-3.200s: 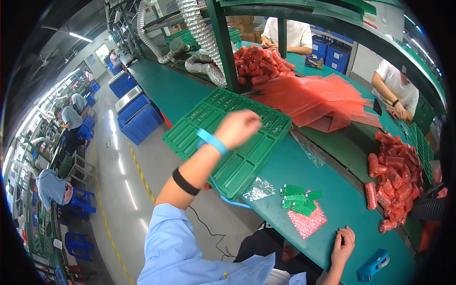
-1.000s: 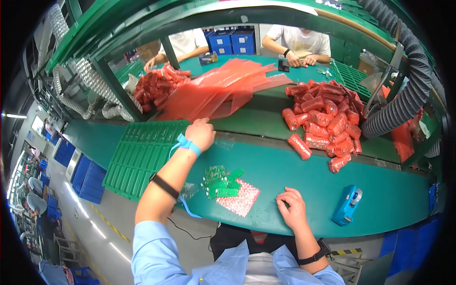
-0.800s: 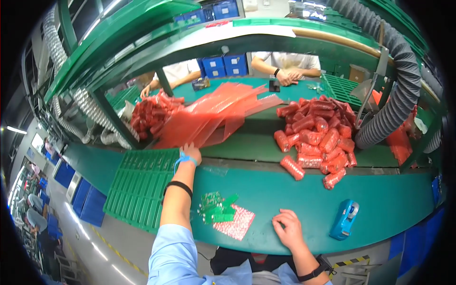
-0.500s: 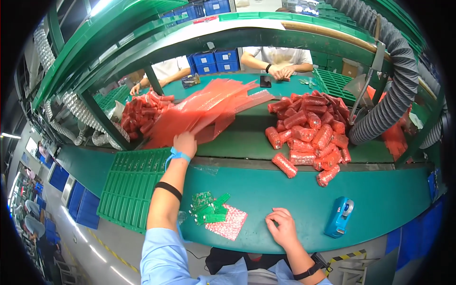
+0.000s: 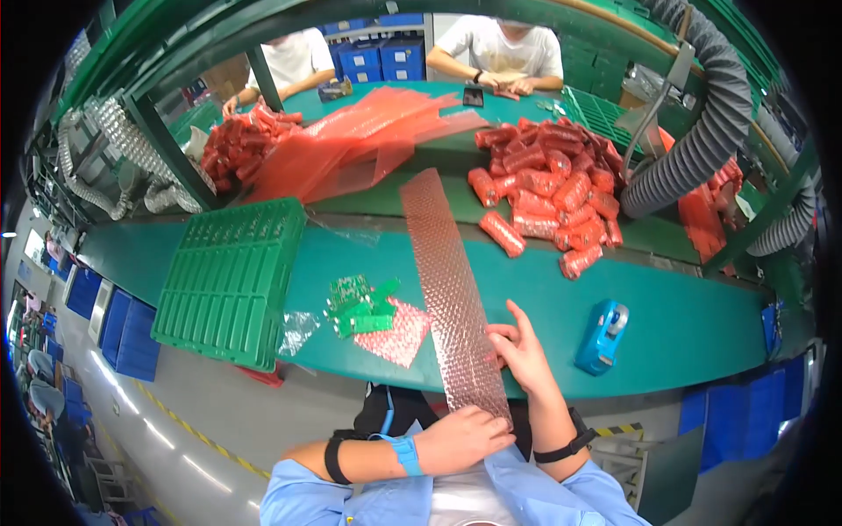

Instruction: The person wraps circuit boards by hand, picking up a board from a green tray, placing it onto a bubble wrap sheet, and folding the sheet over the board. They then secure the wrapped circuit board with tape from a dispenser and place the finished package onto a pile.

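A long strip of reddish bubble wrap point(image 5: 447, 289) stretches from the table's front edge toward the far side. My left hand point(image 5: 465, 438) is closed on its near end, close to my body. Beside the strip's right edge, my right hand point(image 5: 524, 355) has its index finger stretched out and the fingers apart, touching the edge. Left of the strip, several green circuit boards point(image 5: 364, 320) lie partly on a pink-and-white bubble wrap sheet point(image 5: 399, 337). A blue tape dispenser point(image 5: 601, 337) stands to the right of my right hand.
A heap of red wrapped rolls point(image 5: 553, 188) lies beyond the table, with red bubble wrap strips point(image 5: 351, 140) to its left. A green tray point(image 5: 228, 280) overhangs the left table edge. A grey hose point(image 5: 702, 131) hangs at right. Two people sit across the bench.
My left hand has come back from the red pile to my body with a bubble wrap strip. My right hand has moved up to the strip's edge. The view has shifted.
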### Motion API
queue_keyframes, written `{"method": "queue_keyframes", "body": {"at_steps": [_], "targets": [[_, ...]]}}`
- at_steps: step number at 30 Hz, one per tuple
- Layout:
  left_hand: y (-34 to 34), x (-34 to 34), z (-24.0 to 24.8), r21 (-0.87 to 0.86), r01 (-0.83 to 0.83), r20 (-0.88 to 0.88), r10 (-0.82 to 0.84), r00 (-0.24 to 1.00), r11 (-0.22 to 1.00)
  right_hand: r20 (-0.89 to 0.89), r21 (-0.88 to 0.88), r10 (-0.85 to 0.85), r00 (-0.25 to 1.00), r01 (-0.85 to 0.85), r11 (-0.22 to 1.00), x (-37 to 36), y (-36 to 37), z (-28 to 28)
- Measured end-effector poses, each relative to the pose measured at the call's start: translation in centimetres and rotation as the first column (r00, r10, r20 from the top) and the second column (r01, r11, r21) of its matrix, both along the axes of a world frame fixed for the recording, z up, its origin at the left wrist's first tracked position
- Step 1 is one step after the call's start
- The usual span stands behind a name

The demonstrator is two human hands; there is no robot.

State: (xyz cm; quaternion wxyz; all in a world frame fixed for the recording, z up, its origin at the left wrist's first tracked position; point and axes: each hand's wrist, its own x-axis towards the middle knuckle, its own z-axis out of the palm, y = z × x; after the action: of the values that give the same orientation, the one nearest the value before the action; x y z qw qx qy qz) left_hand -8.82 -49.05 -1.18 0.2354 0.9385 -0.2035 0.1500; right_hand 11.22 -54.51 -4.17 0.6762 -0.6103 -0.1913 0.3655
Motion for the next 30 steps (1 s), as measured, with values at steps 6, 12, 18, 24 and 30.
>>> {"method": "queue_keyframes", "body": {"at_steps": [6, 12, 18, 24, 30], "targets": [[-1.2, -1.9, -4.6, -0.407, -0.075, 0.013, 0.088, 0.996, 0.91, 0.527, -0.246, 0.305, 0.793, -0.202, 0.948, -1.0, -3.6, -1.6], [-1.3, -4.0, -11.4, -0.785, -0.587, -0.335, 0.662, 0.67, 0.197, 0.885, -0.119, 0.133, 0.446, -0.06, 0.991, -4.6, -6.3, -2.9], [-0.8, -2.0, -14.0, -0.852, -0.476, -0.515, 0.186, 0.837, -0.217, 0.944, -0.055, 0.054, 0.324, -0.006, 0.998, -5.5, -8.1, -3.8], [3.7, -0.6, -20.4, -0.116, -0.76, -0.431, 0.657, 0.618, 0.64, 0.915, -0.177, 0.143, 0.376, 0.056, 0.983, -5.4, -6.5, -0.4], [6.0, 0.2, -24.0, -0.282, -0.746, -0.349, 0.66, 0.665, 0.603, 0.899, -0.283, 0.282, 0.334, -0.049, 0.958, -2.9, -0.6, 0.2]]}}
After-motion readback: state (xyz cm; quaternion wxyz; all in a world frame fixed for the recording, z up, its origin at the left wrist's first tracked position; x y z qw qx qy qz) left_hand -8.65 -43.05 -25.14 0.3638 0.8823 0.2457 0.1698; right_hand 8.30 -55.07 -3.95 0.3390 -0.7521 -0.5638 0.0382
